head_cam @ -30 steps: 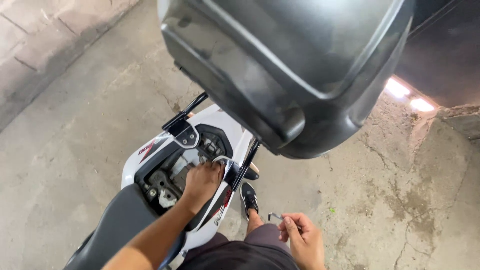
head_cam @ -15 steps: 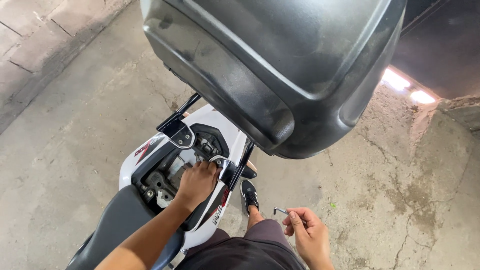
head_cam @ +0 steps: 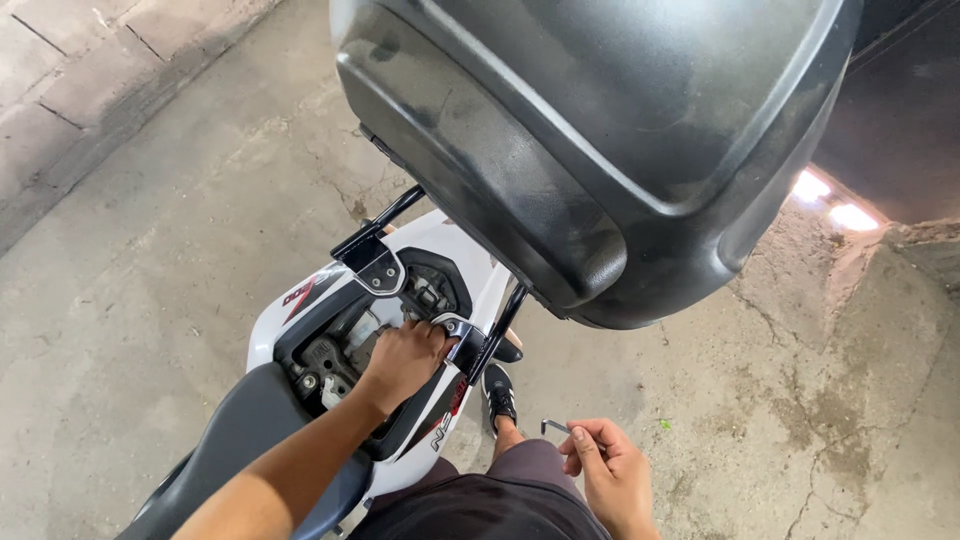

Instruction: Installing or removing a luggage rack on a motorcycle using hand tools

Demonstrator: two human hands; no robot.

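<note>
Hex key (head_cam: 553, 427) pinched in right hand (head_cam: 610, 475), left hand (head_cam: 400, 362) inside scooter tail (head_cam: 420, 255)

Our arms are bare to well above the wrists, with no sleeves, gloves, watch or rings showing on either of our hands, left (head_cam: 403, 358) or right (head_cam: 610, 474). We wear dark maroon shorts (head_cam: 490, 500) and a black sneaker (head_cam: 498, 392) with white trim.

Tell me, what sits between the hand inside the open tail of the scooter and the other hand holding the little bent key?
In the head view, between the left hand and the right hand with its hex key lie the black rack bracket, the white tail panel and the person's black shoe.
</note>
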